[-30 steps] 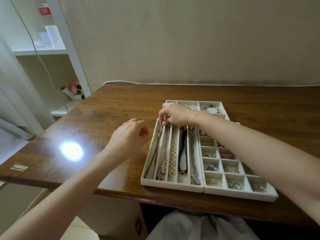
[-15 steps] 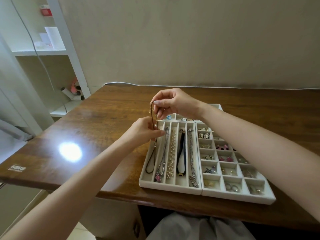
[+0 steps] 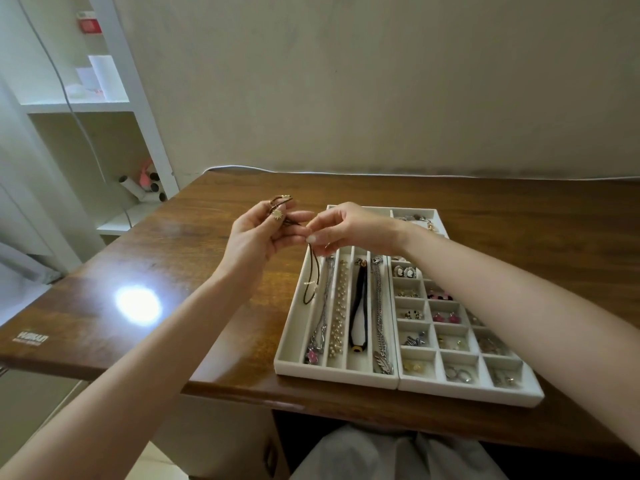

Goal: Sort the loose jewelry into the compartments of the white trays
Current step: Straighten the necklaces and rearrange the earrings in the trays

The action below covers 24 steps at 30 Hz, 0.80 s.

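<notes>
A thin brown cord necklace (image 3: 313,278) with a small gold sun charm stretches between both hands above the table. My left hand (image 3: 258,235) holds its upper end with the charm against the fingers. My right hand (image 3: 341,228) pinches the cord, and its loop hangs down into the leftmost slot of the long-slot white tray (image 3: 287,336). That tray holds several chains and a bead strand in its other slots. Beside it on the right sits a white tray of small square compartments (image 3: 526,393) holding earrings and rings.
A third white tray (image 3: 438,218) with a bracelet lies behind the two, partly hidden by my right wrist. The wooden table (image 3: 194,271) has a bright light reflection at the left. A white shelf unit (image 3: 114,105) stands at the left, the wall behind.
Both hands lifted the brown cord necklace out of the leftmost slot and moved left and up. The left hand now holds the charm end; only the loop hangs in the tray.
</notes>
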### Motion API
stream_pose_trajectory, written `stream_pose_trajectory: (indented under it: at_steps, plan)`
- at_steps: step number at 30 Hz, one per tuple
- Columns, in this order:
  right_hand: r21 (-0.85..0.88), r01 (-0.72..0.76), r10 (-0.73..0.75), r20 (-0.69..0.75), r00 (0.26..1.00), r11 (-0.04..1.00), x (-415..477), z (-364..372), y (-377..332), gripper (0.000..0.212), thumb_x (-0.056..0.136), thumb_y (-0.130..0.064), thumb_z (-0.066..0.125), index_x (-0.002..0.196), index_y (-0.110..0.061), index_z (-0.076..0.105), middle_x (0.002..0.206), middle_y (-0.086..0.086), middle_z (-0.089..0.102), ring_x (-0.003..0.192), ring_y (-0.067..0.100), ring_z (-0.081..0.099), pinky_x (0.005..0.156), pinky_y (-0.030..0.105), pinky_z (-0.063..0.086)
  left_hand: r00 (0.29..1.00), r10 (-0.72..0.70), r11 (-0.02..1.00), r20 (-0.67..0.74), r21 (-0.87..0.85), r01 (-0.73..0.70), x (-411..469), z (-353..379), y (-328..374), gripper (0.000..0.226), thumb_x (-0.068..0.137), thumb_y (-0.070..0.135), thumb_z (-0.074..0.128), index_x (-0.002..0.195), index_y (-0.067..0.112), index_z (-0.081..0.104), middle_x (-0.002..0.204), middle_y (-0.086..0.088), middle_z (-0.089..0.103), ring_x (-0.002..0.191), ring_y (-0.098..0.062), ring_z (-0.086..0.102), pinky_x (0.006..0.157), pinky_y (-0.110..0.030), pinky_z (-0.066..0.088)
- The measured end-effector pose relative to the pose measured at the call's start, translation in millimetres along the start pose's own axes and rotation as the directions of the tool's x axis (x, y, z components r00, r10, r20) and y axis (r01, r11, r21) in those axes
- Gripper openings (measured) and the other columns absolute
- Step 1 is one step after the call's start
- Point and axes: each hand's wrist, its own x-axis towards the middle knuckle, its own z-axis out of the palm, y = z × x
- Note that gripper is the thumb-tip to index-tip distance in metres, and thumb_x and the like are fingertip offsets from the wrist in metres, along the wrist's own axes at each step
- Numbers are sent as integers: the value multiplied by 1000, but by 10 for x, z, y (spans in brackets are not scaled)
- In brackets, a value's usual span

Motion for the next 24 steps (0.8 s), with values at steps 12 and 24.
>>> stream_pose_trajectory:
  at_steps: [12, 24]
  plan:
    - [128, 94, -68, -194, 979, 987, 6, -97, 41, 12, 88, -6, 61, 77, -10, 56, 79, 14, 66, 72, 22, 62, 66, 29, 46, 998, -67, 990, -8, 123, 67, -44, 2, -22, 38, 99, 16, 28, 109, 6, 64, 104, -9, 68, 66, -10, 58, 61, -20, 50]
    - [183, 105, -33, -359, 933, 978, 18, -169, 27, 5, 90, -15, 61, 87, -11, 63, 64, 7, 58, 55, 15, 54, 61, 29, 45, 992, -85, 988, -93, 119, 95, -40, -12, -58, 32, 92, 1, 30, 92, 2, 62, 83, -15, 68, 65, -15, 63, 59, -23, 52]
